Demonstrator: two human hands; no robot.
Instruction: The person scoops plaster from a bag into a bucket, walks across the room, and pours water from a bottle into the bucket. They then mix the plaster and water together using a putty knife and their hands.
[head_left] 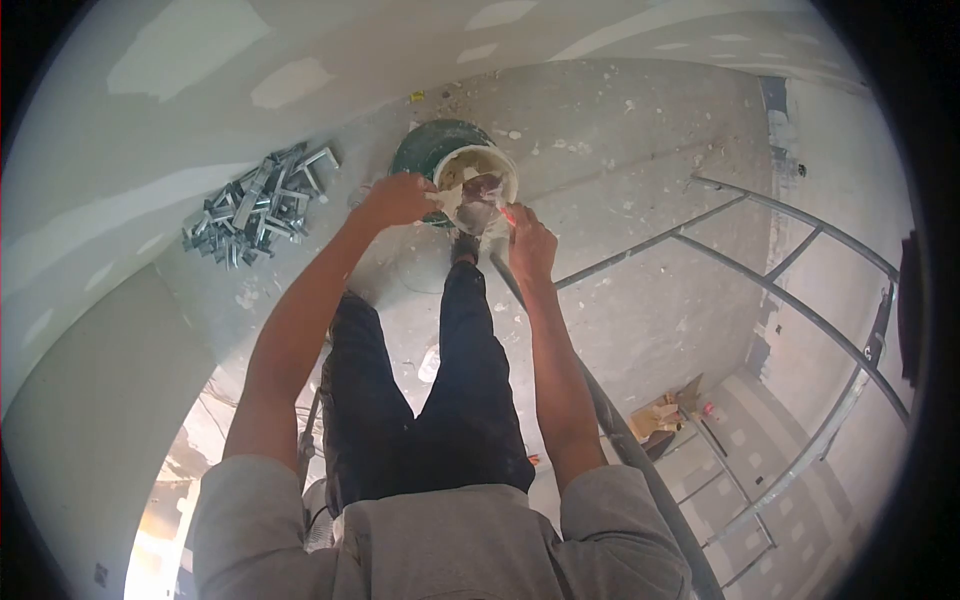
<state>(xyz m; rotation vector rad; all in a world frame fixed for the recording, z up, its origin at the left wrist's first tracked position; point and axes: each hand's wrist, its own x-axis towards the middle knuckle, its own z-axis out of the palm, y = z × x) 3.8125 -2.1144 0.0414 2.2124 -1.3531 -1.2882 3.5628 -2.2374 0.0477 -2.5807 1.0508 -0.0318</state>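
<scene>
A white bucket (512,172) with pale joint compound in it stands against a dark green tub (415,150) on the floor. My left hand (400,199) is closed at the bucket's left side, on a flat scraper (450,201) coated with pale compound. At the lower right of the rim, my right hand (533,242) grips a red-handled putty knife (508,214). Its blade end points in over the bucket and is partly smeared from view. Both tools are close together above the bucket's mouth.
Metal bracket pieces (260,207) lie heaped by the wall at left. A tubular scaffold frame (790,285) spans the right side, and a grey pole (640,460) runs beside my right arm. Cardboard (665,415) lies at lower right. Compound spots dot the floor.
</scene>
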